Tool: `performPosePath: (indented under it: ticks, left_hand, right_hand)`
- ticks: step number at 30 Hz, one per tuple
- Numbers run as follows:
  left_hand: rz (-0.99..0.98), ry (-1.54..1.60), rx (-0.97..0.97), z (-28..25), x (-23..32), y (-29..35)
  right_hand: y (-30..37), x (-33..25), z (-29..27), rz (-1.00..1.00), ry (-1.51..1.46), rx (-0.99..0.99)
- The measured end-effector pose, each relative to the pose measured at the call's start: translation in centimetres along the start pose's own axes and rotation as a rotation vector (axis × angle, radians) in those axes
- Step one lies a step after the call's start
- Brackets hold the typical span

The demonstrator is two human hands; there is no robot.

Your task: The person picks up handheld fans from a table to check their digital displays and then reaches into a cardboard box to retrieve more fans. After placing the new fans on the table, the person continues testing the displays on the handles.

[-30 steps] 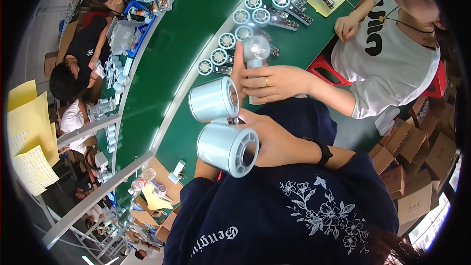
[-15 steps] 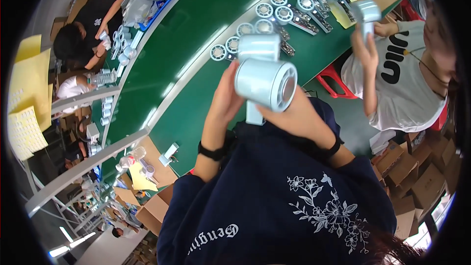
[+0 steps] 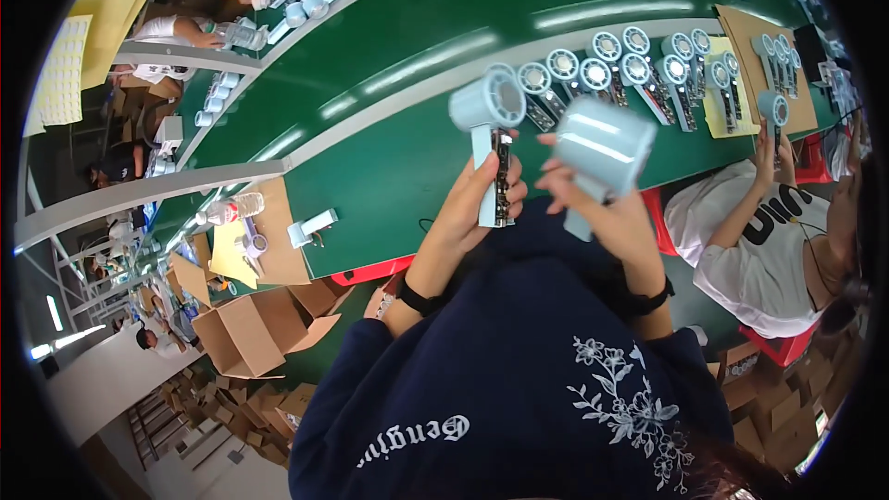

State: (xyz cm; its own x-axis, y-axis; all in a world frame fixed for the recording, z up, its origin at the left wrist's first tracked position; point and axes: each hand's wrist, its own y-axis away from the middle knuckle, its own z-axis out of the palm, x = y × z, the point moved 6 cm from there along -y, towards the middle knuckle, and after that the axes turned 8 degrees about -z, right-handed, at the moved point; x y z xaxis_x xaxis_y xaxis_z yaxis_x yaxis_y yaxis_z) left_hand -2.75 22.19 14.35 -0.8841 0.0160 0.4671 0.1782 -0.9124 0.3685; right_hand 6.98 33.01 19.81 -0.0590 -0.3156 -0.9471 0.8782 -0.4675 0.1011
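Observation:
My left hand [image 3: 466,206] is closed around the handle of a light-blue handheld fan [image 3: 474,109], held upright. That handle stands open along one side, showing a dark circuit strip, and the round grille faces right. Beside it, my right hand [image 3: 616,222] grips the handle of a second light-blue handheld fan [image 3: 604,143], whose head is blurred by motion and tilted. The two fans are apart. Behind them on the green bench [image 3: 389,153] lie several similar fans [image 3: 607,46] in a row, many with circuit boards showing in their handles.
At right, a co-worker in a white shirt [image 3: 732,250] holds another fan [image 3: 776,111]. A lone fan part [image 3: 315,227] lies on the bench at left, near cardboard, a plastic bottle [image 3: 231,209] and a purple fan [image 3: 252,243]. An open carton [image 3: 250,329] stands below the bench edge.
The two fans, overlapping before, are now apart, one in each hand. My left hand's fan has turned upright, showing its open handle. The view has swung, and the co-worker's fan is lower.

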Motion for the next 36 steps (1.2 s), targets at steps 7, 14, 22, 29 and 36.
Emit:
performPosePath:
  ticks: [7,14,22,29,36]
  left_hand:
    - [0.138,0.534,-0.342,1.3,2.2,1.3]
    - [0.056,0.229,-0.499,4.3,2.5,1.8]
    - [0.055,-0.094,-0.143,3.0,2.8,-0.6]
    - [-0.19,-0.401,0.106,1.1,0.0,-8.3]
    - [-0.421,-0.431,-0.03,8.4,-9.1,-18.7]
  right_hand:
    - [-0.1,1.4,-2.8,0.128,-0.285,0.237]
    - [0.5,0.9,0.4,0.136,-0.339,0.086]
    - [1.8,-1.2,0.6,0.012,-0.419,0.019]
    - [5.6,-3.6,-2.6,-0.076,-0.456,0.157]
    - [8.3,-5.6,-8.1,-0.212,-0.605,0.244]
